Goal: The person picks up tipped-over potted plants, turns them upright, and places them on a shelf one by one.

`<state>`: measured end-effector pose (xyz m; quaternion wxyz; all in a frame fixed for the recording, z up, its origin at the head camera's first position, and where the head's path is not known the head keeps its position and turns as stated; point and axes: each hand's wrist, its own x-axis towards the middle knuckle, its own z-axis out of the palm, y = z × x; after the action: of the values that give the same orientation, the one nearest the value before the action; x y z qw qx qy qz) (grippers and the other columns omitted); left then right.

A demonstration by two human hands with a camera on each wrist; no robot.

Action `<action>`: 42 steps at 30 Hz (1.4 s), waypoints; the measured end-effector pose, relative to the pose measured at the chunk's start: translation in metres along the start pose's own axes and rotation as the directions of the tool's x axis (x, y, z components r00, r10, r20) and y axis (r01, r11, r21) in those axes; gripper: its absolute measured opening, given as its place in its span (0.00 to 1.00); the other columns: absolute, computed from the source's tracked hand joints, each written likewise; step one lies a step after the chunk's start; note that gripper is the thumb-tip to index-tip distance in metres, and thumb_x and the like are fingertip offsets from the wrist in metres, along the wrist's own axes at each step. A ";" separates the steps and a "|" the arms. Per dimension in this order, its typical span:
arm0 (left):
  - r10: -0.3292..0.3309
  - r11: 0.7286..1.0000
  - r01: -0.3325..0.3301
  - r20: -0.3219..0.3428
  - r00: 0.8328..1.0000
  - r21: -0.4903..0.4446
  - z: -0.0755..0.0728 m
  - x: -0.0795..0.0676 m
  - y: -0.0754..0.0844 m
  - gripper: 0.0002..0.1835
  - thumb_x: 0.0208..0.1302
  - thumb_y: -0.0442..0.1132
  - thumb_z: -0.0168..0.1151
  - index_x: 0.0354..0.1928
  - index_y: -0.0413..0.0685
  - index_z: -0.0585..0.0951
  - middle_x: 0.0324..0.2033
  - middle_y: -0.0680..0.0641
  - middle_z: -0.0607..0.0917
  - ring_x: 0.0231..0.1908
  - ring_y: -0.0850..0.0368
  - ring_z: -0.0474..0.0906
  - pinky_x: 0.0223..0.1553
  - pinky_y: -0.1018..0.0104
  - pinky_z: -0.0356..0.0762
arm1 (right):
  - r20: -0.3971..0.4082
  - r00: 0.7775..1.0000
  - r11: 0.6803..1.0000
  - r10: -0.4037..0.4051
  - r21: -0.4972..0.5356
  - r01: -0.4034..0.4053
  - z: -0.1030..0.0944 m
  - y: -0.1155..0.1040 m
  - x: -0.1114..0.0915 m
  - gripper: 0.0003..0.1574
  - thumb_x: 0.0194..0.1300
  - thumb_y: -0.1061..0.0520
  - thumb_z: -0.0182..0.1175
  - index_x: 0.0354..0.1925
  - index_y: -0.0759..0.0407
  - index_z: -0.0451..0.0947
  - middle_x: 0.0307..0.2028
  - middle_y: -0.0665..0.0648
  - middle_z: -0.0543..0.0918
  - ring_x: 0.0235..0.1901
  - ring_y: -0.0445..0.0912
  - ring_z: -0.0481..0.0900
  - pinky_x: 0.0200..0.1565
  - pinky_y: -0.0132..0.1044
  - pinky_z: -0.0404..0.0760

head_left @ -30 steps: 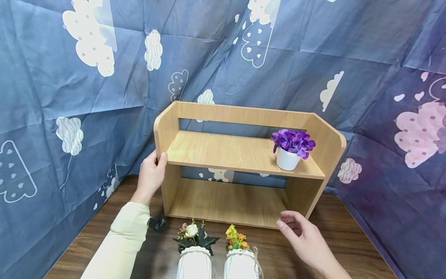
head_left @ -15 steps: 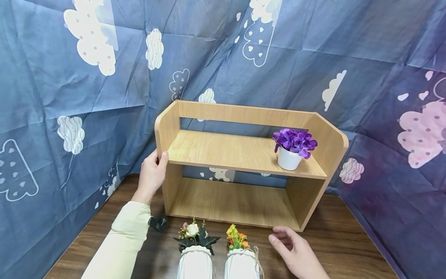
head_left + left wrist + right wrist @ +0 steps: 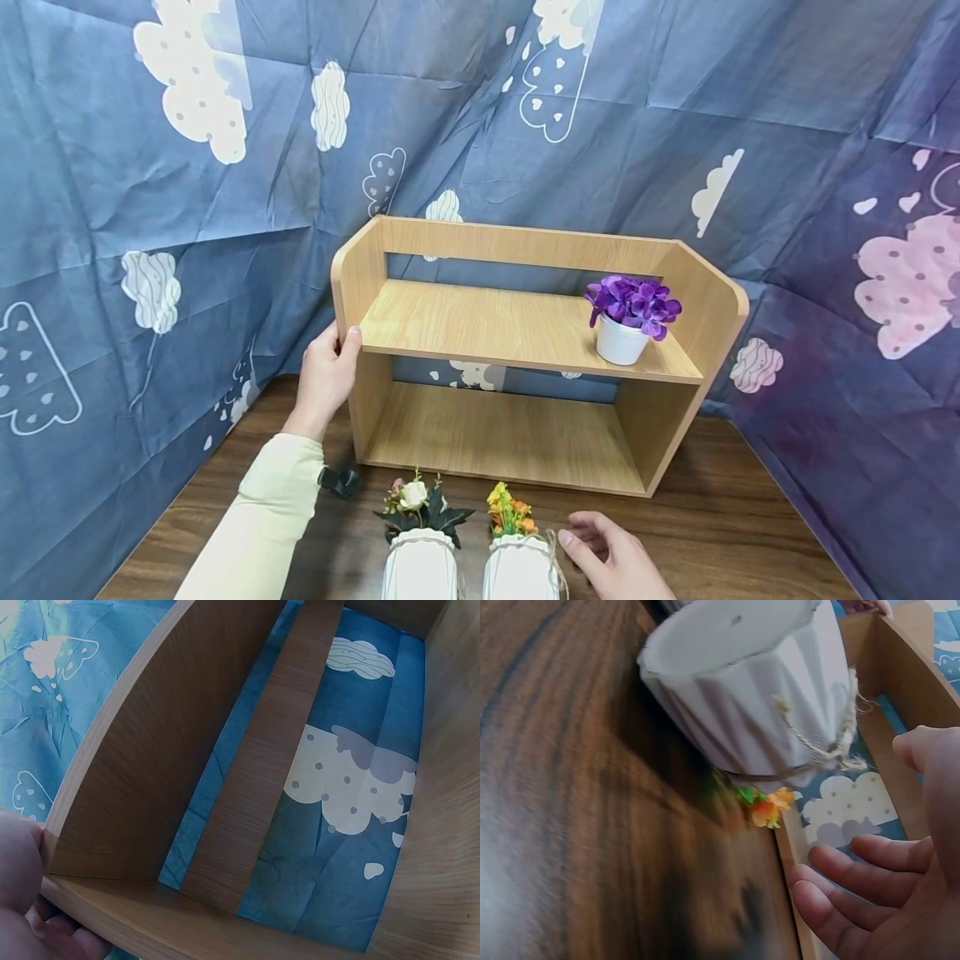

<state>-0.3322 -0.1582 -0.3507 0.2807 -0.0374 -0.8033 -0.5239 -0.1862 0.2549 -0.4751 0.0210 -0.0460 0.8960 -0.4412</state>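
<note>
Gripping the wood-grained shelf unit (image 3: pixel 487 325) by the front edge of its left side panel (image 3: pixel 362 267), the left hand (image 3: pixel 326 375) has most fingers hidden behind that panel. Relaxed and holding nothing, the right hand (image 3: pixel 617 557) is just beside a white, pleated vase (image 3: pixel 521 573) of yellow and orange flowers (image 3: pixel 510 510), tied with twine (image 3: pixel 845 744), on the table (image 3: pixel 750 517) before the shelf unit's front edge. The head view cuts off the vase's near end; whether it stands or lies is hard to tell.
</note>
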 end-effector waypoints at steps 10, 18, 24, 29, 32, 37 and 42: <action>0.013 1.000 -0.013 0.001 1.000 0.002 -0.001 -0.001 0.000 0.21 0.84 0.45 0.52 0.65 0.38 0.82 0.59 0.31 0.87 0.54 0.39 0.82 0.58 0.43 0.78 | 0.026 1.000 0.999 -0.013 0.041 0.012 0.016 0.007 -0.003 0.30 0.77 0.46 0.63 0.59 0.71 0.82 0.44 0.54 0.90 0.38 0.32 0.82 0.41 0.30 0.82; 0.010 1.000 -0.010 -0.003 1.000 0.003 -0.001 0.000 -0.001 0.21 0.84 0.45 0.52 0.65 0.38 0.82 0.59 0.31 0.87 0.55 0.39 0.82 0.59 0.44 0.78 | 0.111 0.993 0.996 0.030 0.080 -0.039 0.021 0.010 -0.002 0.36 0.79 0.43 0.60 0.63 0.75 0.78 0.46 0.55 0.89 0.38 0.36 0.82 0.40 0.31 0.80; 0.015 1.000 -0.015 -0.004 1.000 0.006 0.000 0.000 0.000 0.20 0.83 0.44 0.52 0.63 0.38 0.83 0.58 0.32 0.87 0.54 0.39 0.82 0.57 0.45 0.78 | 0.123 0.992 0.995 0.018 0.092 -0.029 0.029 0.020 0.002 0.39 0.80 0.41 0.59 0.63 0.77 0.77 0.44 0.52 0.89 0.38 0.39 0.84 0.39 0.31 0.81; 0.013 1.000 -0.013 -0.003 1.000 0.012 -0.001 -0.001 0.000 0.21 0.84 0.46 0.51 0.64 0.39 0.82 0.59 0.32 0.87 0.54 0.39 0.82 0.58 0.44 0.78 | 0.146 0.989 0.996 0.013 0.085 -0.025 0.035 0.027 0.004 0.38 0.80 0.40 0.58 0.62 0.75 0.79 0.42 0.49 0.89 0.37 0.39 0.84 0.38 0.31 0.81; 0.014 1.000 -0.014 -0.002 1.000 0.020 -0.001 -0.001 0.000 0.21 0.84 0.46 0.50 0.64 0.40 0.82 0.59 0.32 0.87 0.54 0.39 0.82 0.57 0.44 0.78 | 0.177 0.983 0.994 0.039 0.090 -0.056 0.035 0.028 0.005 0.40 0.81 0.38 0.56 0.61 0.76 0.79 0.43 0.53 0.89 0.39 0.42 0.84 0.40 0.35 0.82; 0.015 1.000 -0.015 -0.005 1.000 0.023 0.000 -0.001 0.001 0.21 0.84 0.46 0.50 0.63 0.40 0.83 0.59 0.32 0.87 0.54 0.40 0.82 0.57 0.44 0.78 | 0.186 0.980 0.995 0.078 0.042 -0.087 0.044 0.054 0.013 0.41 0.81 0.32 0.54 0.57 0.70 0.83 0.40 0.50 0.90 0.38 0.40 0.83 0.39 0.36 0.82; 0.008 1.000 -0.008 -0.006 1.000 0.018 0.000 -0.001 0.002 0.22 0.84 0.47 0.50 0.64 0.40 0.82 0.60 0.32 0.87 0.55 0.39 0.83 0.58 0.43 0.78 | 0.197 0.968 0.987 0.155 0.012 -0.161 0.047 0.053 0.013 0.44 0.79 0.27 0.53 0.51 0.65 0.87 0.38 0.50 0.90 0.37 0.41 0.83 0.39 0.38 0.82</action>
<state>-0.3304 -0.1572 -0.3496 0.2857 -0.0365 -0.8070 -0.5156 -0.1988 0.2482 -0.5459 0.1445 -0.0172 0.8841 -0.4441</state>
